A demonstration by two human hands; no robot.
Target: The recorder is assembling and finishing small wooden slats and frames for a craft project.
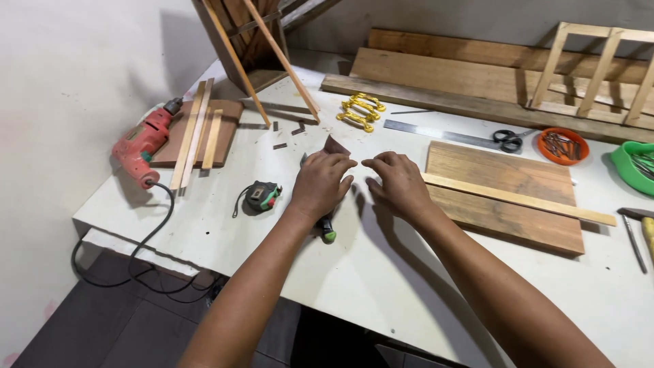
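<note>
At the middle of the white tabletop (381,272), the left hand (320,184) pinches a small brown sheet, likely sandpaper (335,145), while the right hand (398,184) rests beside it, fingers curled and empty. The step looks like folding it; next calls for both hands gripping it.

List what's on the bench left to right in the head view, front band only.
Red electric drill → tape measure → left hand → right hand → wooden board → green bowl.
</note>
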